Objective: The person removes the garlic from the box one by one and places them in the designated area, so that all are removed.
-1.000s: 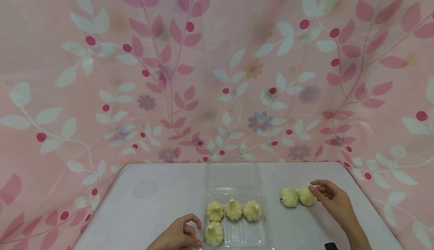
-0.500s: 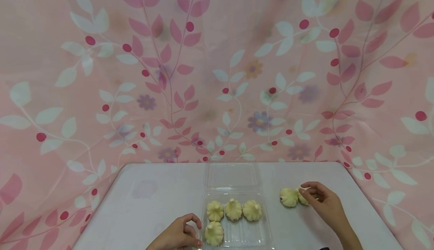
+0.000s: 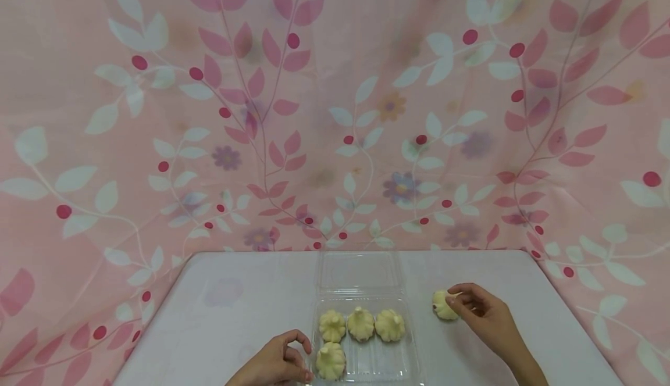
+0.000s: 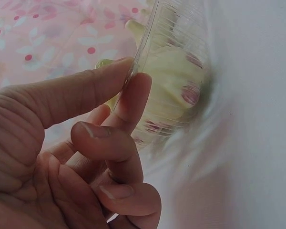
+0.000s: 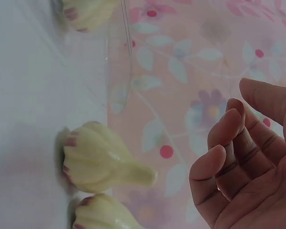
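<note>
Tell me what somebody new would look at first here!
Probably the pink cloth with leaves and flowers, hanging behind the white table. Then four pale garlic bulbs in an open clear box, its edge pinched by the left hand. The right hand hovers near two more bulbs outside.

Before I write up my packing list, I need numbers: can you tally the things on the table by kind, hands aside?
Clear plastic clamshell container: 1
Garlic bulbs: 6 (4 inside the container, 2 outside it)
Total: 7
</note>
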`<state>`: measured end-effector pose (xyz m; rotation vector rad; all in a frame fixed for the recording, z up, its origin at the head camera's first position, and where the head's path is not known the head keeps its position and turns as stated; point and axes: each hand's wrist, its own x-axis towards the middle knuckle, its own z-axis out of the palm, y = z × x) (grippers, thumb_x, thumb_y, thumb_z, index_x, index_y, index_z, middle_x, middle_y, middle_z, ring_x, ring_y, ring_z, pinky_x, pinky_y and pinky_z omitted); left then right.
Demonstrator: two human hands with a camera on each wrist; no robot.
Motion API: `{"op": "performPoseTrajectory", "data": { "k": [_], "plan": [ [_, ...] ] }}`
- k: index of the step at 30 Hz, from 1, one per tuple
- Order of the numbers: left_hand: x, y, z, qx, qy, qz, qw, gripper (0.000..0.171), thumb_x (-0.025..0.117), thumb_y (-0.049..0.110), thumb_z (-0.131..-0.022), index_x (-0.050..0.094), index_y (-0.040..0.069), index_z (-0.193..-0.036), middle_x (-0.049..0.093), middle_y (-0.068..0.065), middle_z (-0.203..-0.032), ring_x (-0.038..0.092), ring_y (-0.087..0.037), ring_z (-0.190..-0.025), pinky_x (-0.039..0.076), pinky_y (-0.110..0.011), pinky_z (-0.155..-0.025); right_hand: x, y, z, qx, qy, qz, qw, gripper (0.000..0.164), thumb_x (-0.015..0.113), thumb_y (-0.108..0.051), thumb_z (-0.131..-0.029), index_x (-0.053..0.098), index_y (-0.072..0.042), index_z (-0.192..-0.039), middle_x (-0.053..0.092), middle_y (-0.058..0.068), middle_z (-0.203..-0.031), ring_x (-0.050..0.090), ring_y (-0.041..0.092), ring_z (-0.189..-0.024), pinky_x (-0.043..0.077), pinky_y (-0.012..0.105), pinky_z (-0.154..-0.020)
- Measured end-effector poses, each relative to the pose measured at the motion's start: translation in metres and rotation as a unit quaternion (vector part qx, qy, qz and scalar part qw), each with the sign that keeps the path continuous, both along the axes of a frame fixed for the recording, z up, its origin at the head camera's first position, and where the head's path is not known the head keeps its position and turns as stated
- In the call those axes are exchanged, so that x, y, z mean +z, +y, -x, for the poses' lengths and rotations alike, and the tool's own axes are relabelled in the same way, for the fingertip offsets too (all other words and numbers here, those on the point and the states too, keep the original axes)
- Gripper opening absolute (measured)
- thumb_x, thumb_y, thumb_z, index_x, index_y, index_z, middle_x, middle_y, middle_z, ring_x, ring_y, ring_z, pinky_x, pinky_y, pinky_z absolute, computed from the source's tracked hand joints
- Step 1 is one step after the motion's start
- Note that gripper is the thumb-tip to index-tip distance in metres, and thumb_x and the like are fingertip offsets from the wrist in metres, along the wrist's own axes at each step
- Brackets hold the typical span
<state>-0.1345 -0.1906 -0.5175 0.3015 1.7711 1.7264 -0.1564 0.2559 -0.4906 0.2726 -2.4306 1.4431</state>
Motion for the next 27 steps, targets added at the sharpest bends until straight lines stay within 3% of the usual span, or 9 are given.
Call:
{"op": "performPoseTrajectory", "data": {
  "k": [5, 19, 27],
  "plan": [
    [0.000, 0.000, 0.000, -0.003, 0.003, 0.001, 1.0000, 0.033, 0.073, 0.003, -0.086, 0.052, -0.005, -0.111, 0.065, -0.002, -0.068, 0.036, -0.003, -0.045, 0.032, -0.021, -0.045, -0.001, -0.008, 0.000, 0.014, 0.007, 0.011, 1.000, 0.015, 0.074, -0.015, -0.090, 0.068, -0.015, -0.104, 0.068, 0.004, -0.081, 0.061, 0.013, -0.068, 0.048, 0.027, -0.057],
    [-0.001, -0.001, 0.001, 0.000, 0.003, 0.002, 1.0000, 0.030, 0.072, -0.001, -0.086, 0.053, -0.002, -0.109, 0.065, -0.004, -0.068, 0.041, -0.003, -0.046, 0.032, -0.021, -0.045, -0.003, -0.025, 0.002, 0.053, 0.007, 0.031, 0.998, 0.014, 0.074, -0.013, -0.090, 0.068, -0.011, -0.103, 0.068, 0.005, -0.079, 0.062, 0.018, -0.065, 0.049, 0.027, -0.056],
    [-0.002, -0.001, 0.001, -0.001, 0.002, 0.002, 1.0000, 0.031, 0.072, 0.000, -0.086, 0.054, -0.003, -0.110, 0.066, -0.004, -0.068, 0.040, -0.004, -0.046, 0.032, -0.021, -0.045, -0.005, -0.034, 0.002, 0.058, -0.020, 0.040, 0.997, 0.014, 0.075, -0.018, -0.089, 0.068, -0.016, -0.102, 0.068, 0.000, -0.080, 0.061, 0.015, -0.066, 0.050, 0.028, -0.059]
  ]
}}
